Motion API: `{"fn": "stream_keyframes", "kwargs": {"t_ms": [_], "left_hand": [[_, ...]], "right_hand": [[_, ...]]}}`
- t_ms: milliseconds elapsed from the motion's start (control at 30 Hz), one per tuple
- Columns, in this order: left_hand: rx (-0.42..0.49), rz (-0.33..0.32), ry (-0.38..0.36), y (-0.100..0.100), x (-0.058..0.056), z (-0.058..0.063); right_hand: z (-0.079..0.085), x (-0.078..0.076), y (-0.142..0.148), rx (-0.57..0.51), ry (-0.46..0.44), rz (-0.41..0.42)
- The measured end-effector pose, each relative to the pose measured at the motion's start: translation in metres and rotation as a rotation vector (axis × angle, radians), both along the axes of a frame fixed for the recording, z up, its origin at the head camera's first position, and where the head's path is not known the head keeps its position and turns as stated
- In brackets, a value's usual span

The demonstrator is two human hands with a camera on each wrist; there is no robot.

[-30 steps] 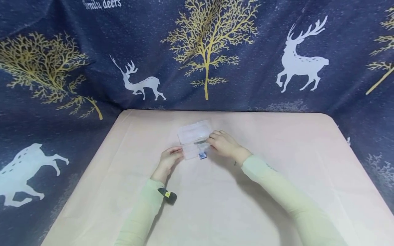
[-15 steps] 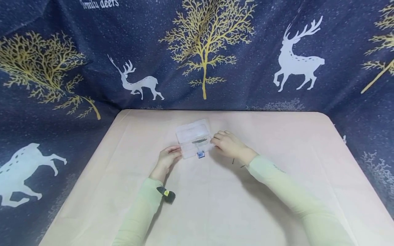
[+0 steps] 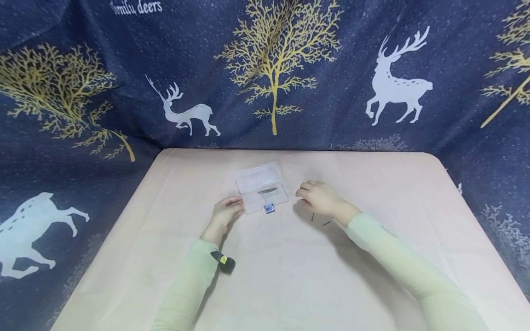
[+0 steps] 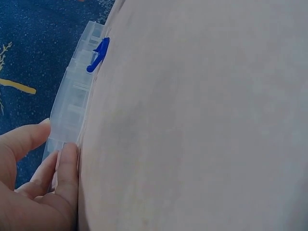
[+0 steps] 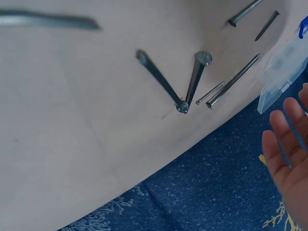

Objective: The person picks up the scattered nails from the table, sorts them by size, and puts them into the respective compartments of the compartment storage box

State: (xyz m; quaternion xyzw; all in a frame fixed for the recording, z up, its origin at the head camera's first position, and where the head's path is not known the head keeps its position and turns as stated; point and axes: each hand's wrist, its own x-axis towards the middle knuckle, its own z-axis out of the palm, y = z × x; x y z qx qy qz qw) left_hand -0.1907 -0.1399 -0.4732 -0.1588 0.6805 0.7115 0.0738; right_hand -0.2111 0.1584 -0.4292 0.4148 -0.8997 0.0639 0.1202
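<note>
A clear plastic box (image 3: 265, 197) lies with its lid raised on the table, a blue latch (image 3: 269, 208) at its front. Inside rest thin dark metal pieces (image 3: 267, 190), too small to tell apart in the head view. My left hand (image 3: 226, 212) holds the box's left end; the left wrist view has thumb and fingers on either side of that end. To the right of the box is my right hand (image 3: 319, 197), its fingers loosely bent and apart from the box, with nothing seen in them. Several iron nails (image 5: 233, 83) lie on the table near the right hand.
The table (image 3: 273, 276) has a pale pink cover. Behind it and along the sides hangs a dark blue cloth (image 3: 323, 128) with deer and trees. A black strap device (image 3: 223, 262) is on my left wrist.
My right hand has moved right, away from the box, uncovering its right end. Two nails beneath that forearm show more fully. The left hand stays at the box.
</note>
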Motion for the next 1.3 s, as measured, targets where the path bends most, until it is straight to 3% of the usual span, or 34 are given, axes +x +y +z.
{"fn": "stream_keyframes", "kwargs": {"t_ms": [300,767,967,1300], "left_hand": [[-0.005,0.006,-0.007,-0.002,0.0,-0.003],[-0.009,0.009,-0.026,-0.001,0.0,0.0],[-0.02,0.006,-0.021,-0.002,0.0,0.0],[0.002,0.005,-0.014,0.001,-0.003,0.0]], "right_hand": [[-0.007,0.007,0.015,-0.066,-0.032,-0.135],[-0.001,0.02,0.028,-0.076,-0.218,-0.441],[-0.002,0.023,0.035,-0.12,-0.358,-0.536],[-0.007,0.021,0.051,-0.292,-0.693,-0.684]]}}
